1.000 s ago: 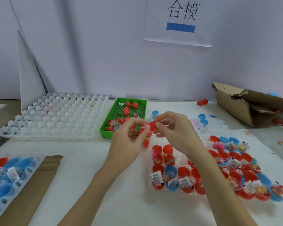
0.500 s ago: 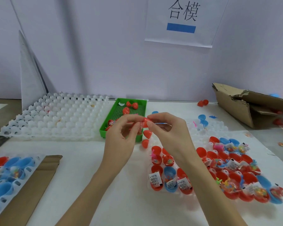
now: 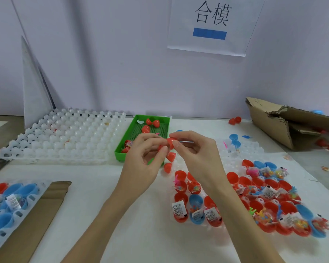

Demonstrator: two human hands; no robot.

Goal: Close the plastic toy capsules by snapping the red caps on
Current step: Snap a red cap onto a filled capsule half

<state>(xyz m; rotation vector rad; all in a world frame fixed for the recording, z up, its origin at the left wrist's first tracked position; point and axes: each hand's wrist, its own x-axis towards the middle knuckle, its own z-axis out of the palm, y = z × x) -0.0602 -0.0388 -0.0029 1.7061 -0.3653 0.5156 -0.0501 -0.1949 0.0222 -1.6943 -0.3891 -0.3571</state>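
Both my hands meet above the table's middle on one red capsule (image 3: 169, 143). My left hand (image 3: 145, 158) pinches its left half between thumb and fingers. My right hand (image 3: 195, 152) pinches the red cap on its right side. Two loose red caps (image 3: 169, 161) lie just below the hands. A clear tray (image 3: 221, 227) at the front right carries several open red and blue capsule halves (image 3: 180, 209) with small toys and labelled packets inside.
A green tray (image 3: 127, 143) with several closed red capsules stands behind my hands. A white egg-style tray (image 3: 65, 137) fills the back left. Blue halves in a clear tray (image 3: 6, 209) and cardboard (image 3: 36, 217) lie front left. A torn carton (image 3: 285, 124) sits back right.
Both hands have risen slightly and shifted left with the red capsule, pressing its halves closer together. The view has tilted a little.
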